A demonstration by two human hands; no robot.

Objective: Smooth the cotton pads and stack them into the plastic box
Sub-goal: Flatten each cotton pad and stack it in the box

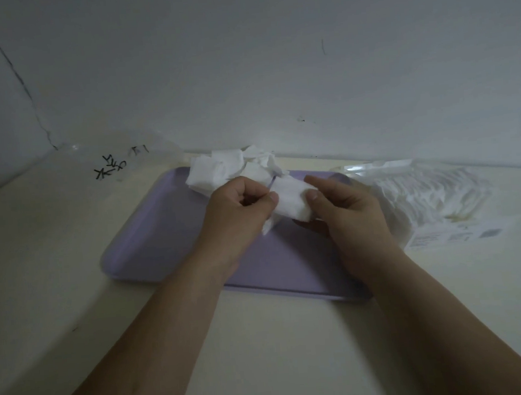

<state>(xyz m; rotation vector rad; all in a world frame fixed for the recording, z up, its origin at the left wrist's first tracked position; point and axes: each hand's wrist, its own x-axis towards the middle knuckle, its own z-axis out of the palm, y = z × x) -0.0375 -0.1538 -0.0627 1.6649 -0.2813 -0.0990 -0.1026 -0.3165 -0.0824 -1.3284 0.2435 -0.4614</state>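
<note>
A white cotton pad (290, 199) is held above the lilac tray (150, 237) between both hands. My left hand (239, 217) pinches its left edge with curled fingers. My right hand (345, 218) pinches its right edge between thumb and forefinger. A heap of crumpled white cotton pads (229, 168) lies at the tray's far edge, just beyond my hands. To the right stands a clear plastic box (433, 196) with a row of white pads stacked inside; its lid lies open toward the wall.
The cream table (55, 260) meets a white wall at the back. A clear plastic bag (116, 165) with black writing lies at the far left. A label (455, 235) shows on the box's near side.
</note>
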